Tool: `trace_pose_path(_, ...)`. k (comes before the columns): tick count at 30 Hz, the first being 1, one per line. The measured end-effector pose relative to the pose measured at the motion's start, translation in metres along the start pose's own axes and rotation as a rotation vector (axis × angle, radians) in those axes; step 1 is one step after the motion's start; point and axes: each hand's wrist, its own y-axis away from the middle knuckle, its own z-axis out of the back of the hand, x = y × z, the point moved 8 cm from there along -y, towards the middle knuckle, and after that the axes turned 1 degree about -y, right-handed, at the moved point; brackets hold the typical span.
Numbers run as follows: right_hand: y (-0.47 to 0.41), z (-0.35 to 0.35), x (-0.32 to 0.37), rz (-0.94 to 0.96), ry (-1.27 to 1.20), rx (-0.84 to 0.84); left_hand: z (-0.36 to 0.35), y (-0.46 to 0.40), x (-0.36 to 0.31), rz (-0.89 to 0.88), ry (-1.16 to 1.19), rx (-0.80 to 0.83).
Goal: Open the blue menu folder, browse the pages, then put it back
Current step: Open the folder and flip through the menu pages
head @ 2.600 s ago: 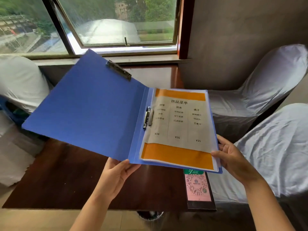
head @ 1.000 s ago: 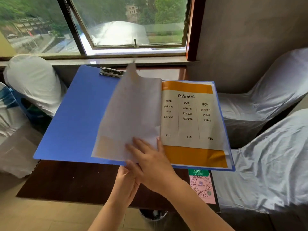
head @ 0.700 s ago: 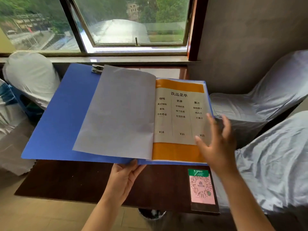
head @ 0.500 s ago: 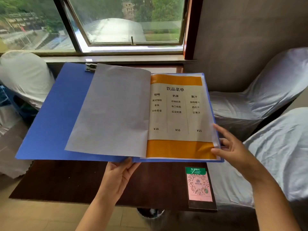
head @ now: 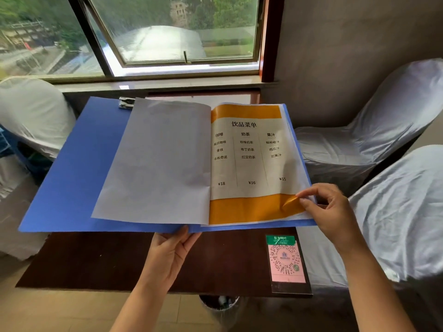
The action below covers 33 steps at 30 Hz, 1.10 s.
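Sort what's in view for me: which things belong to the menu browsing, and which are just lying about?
In the job:
blue menu folder
turned page
drinks menu page
left hand
right hand

Lying about:
QR code stand
covered chairs
dark table
bin

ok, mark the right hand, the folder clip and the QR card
right hand (head: pixel 333 212), head view, back of the hand
folder clip (head: pixel 126 103), head view, metal plate
QR card (head: pixel 285 259), head view, middle of the pink code

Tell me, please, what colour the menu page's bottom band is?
Orange, on the menu page; head view.
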Motion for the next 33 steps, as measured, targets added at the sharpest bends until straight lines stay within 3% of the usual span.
trace_pose_path(4, 0.003, 0.001, 0.022, 0.083, 0.153, -0.105, 0.007, 0.002, -0.003, -0.022, 0.001, -0.011)
trace_pose_path(8, 0.007, 0.0, 0.049, 0.137, -0.028, -0.109, 0.009, 0.005, -0.007, -0.048, -0.026, -0.018)
trace_pose_path(10, 0.008, -0.004, 0.05, 0.014, -0.337, -0.087, 0.01, 0.007, -0.008, -0.058, -0.028, -0.015)
trace_pose_path(13, 0.008, -0.037, 0.038, -0.317, -1.014, 0.049, 0.013, 0.01, -0.007, -0.048, -0.005, -0.028)
trace_pose_path(14, 0.009, -0.047, 0.039, -0.391, -1.09, 0.068, 0.013, 0.01, -0.007, -0.049, 0.001, -0.033)
trace_pose_path(18, 0.003, -0.065, 0.051, -0.319, -0.762, 0.038, 0.012, 0.009, -0.005, -0.044, 0.019, -0.047)
trace_pose_path(21, 0.0, -0.098, 0.085, -0.248, -0.683, 0.256, 0.008, 0.009, -0.003, -0.035, 0.019, -0.038)
trace_pose_path(28, 0.026, -0.158, 0.129, 0.238, -0.059, 0.385, -0.008, 0.009, -0.004, -0.064, -0.044, 0.022)
trace_pose_path(33, 0.05, -0.196, 0.14, 0.379, 0.161, 0.487, -0.018, 0.013, -0.002, -0.055, -0.145, 0.103)
